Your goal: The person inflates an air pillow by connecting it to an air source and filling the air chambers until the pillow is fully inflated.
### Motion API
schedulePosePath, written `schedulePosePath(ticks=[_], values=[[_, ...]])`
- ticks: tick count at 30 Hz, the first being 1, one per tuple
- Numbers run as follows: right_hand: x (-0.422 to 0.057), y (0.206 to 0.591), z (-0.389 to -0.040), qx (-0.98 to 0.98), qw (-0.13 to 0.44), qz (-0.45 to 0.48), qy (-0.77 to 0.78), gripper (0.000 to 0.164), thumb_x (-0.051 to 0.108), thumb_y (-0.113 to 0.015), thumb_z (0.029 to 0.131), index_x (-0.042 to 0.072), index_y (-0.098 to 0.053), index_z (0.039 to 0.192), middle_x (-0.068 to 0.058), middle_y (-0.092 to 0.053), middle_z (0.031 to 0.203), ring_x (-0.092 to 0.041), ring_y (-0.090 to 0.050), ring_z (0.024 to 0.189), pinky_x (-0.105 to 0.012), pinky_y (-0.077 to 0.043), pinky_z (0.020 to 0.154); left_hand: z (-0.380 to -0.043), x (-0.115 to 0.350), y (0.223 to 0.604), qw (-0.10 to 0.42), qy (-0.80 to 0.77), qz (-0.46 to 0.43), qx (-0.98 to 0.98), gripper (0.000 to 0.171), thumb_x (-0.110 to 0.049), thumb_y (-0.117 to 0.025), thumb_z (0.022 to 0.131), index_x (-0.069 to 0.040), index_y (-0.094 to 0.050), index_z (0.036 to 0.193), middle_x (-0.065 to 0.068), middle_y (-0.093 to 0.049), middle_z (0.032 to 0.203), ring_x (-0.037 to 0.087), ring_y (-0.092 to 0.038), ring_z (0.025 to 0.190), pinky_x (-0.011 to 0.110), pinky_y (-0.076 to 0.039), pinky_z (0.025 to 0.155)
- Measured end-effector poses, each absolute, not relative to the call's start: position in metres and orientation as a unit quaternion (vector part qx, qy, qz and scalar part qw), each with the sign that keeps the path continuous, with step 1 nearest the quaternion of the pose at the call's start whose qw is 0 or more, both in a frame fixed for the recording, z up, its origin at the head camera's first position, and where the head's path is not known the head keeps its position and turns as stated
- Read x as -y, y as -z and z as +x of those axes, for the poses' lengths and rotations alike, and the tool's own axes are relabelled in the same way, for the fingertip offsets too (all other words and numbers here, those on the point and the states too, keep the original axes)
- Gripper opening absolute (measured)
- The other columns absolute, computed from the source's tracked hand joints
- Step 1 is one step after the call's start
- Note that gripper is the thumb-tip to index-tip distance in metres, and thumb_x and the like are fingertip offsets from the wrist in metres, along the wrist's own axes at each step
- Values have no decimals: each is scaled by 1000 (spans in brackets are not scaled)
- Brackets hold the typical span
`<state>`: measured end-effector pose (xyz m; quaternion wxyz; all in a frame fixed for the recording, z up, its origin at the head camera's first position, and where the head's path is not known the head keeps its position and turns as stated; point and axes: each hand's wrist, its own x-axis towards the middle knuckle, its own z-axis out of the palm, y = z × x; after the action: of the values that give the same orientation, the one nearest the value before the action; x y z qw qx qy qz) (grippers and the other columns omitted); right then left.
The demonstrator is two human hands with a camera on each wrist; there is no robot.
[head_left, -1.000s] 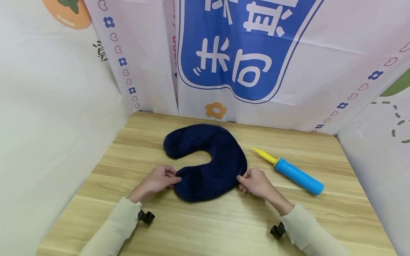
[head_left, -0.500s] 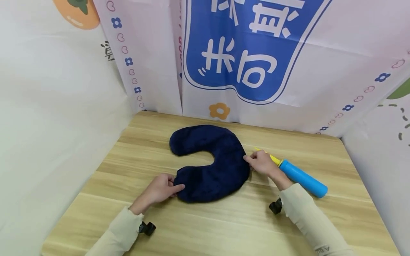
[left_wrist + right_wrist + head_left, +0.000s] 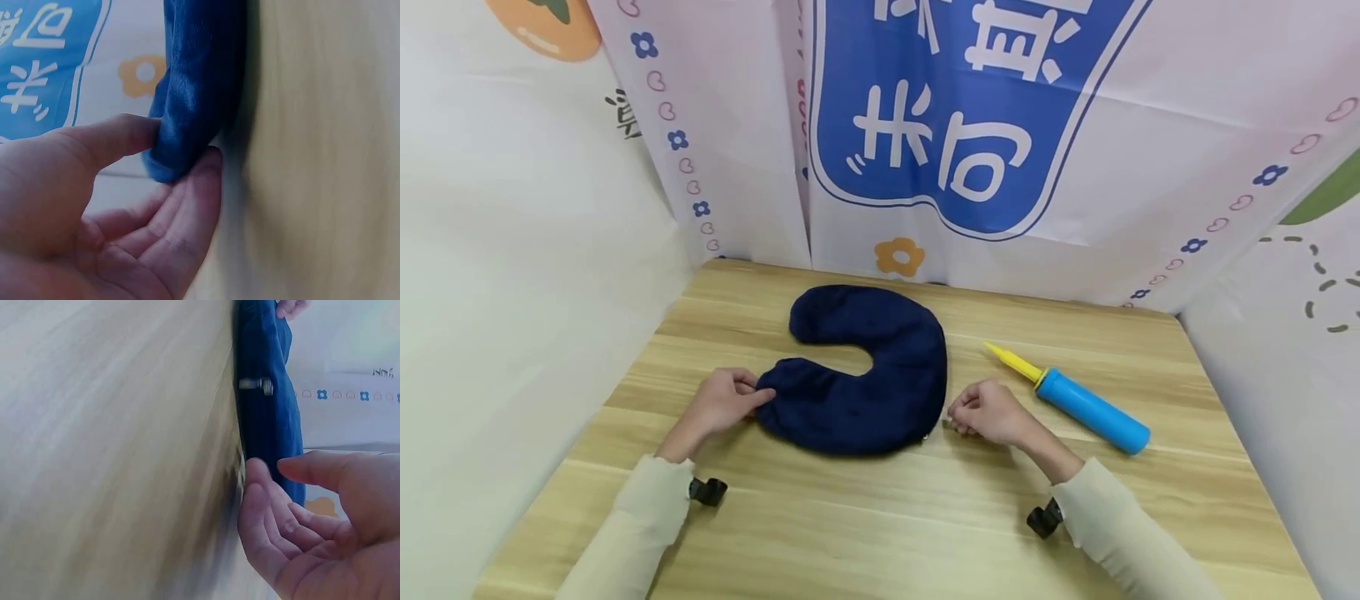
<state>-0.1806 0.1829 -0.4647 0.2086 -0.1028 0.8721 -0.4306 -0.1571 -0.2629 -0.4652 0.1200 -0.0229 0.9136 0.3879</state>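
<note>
A navy plush U-shaped neck pillow (image 3: 895, 400) lies on the wooden table, its opening toward the left. My left hand (image 3: 722, 402) pinches the pillow's near-left end; in the left wrist view the thumb is on top and the fingers (image 3: 194, 212) are underneath. Just off the pillow's right side, my right hand (image 3: 988, 412) has loosely curled fingers. The right wrist view shows a gap between thumb and index fingertips, close to the pillow's edge (image 3: 284, 425). A small metal zipper pull (image 3: 257, 385) sits on that edge, apart from the fingers.
To the right of the right hand lies a blue hand pump (image 3: 1093, 411) with a yellow nozzle (image 3: 1013, 358). White printed cloth (image 3: 737, 108) hangs along the table's back and sides. A black wrist camera (image 3: 707, 492) is worn at each sleeve.
The pillow and left hand have shifted left in the head view. My right hand touched the pillow's right edge, moved up along it, then came away and back down. The pump stays put.
</note>
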Motion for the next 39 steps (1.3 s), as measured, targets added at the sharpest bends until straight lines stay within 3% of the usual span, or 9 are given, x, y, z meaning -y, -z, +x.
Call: schedulePosePath(ticks=[4,9,12,16,20,25,30,33,39], values=[[-177,460,-196,-893,179,-88,404,30,26,-63,107,1,-76,97,-10,-77,85,-20,-70,72,-25,-52,59,-147,270,461,178,-404,-45,-896,43,-41,-71,101,0,-72,88,7,-78,79,15,-73,70,29,-60,67],[-169,460,-225,-894,159,-46,417,42,37,-60,108,1,-76,96,-13,-76,82,-22,-69,70,-26,-53,60,-134,257,463,212,-465,-47,-858,43,-31,-72,102,-11,-53,69,8,-77,75,15,-76,68,28,-63,64],[-165,465,-234,-884,165,-30,436,38,32,-61,108,2,-74,89,-9,-73,75,-18,-68,68,-28,-58,65,-135,249,465,200,-481,-49,-853,39,-24,-72,102,-11,-47,74,10,-78,77,14,-77,69,25,-61,61],[-161,470,-231,-884,160,-22,438,35,23,-64,106,4,-66,76,-7,-70,69,-17,-67,65,-29,-60,65,-142,253,469,181,-489,-51,-852,26,-18,-71,102,2,-57,93,16,-80,84,14,-77,71,24,-61,63],[-163,465,-210,-887,160,-30,432,36,16,-68,103,3,-62,70,-12,-74,68,-19,-72,61,-30,-61,60,-158,261,471,154,-486,-44,-859,39,-17,-70,101,15,-58,118,24,-80,97,16,-78,76,27,-64,71],[-166,462,-183,-881,208,-49,422,36,18,-67,104,2,-69,73,-9,-77,71,-19,-74,62,-31,-62,60,-182,268,469,125,-470,-43,-873,42,-22,-70,102,13,-63,122,19,-81,97,14,-78,78,26,-64,74],[-177,462,-187,-903,186,-42,386,44,36,-61,108,4,-77,82,-8,-78,76,-20,-71,64,-29,-55,58,-175,261,463,171,-440,-61,-879,42,-35,-68,104,7,-73,96,6,-78,77,9,-74,66,24,-62,66],[-185,463,-201,-914,151,-20,376,46,41,-58,108,5,-76,87,-9,-77,77,-20,-65,63,-28,-47,58,-163,247,462,207,-452,-61,-866,48,-37,-69,103,1,-69,75,7,-76,69,11,-73,61,26,-62,62],[-187,469,-223,-904,144,2,403,44,39,-59,108,5,-72,83,-9,-75,74,-22,-65,66,-28,-46,60,-160,230,470,166,-465,-61,-868,45,-32,-75,99,-11,-56,65,5,-75,66,11,-73,61,22,-57,57]])
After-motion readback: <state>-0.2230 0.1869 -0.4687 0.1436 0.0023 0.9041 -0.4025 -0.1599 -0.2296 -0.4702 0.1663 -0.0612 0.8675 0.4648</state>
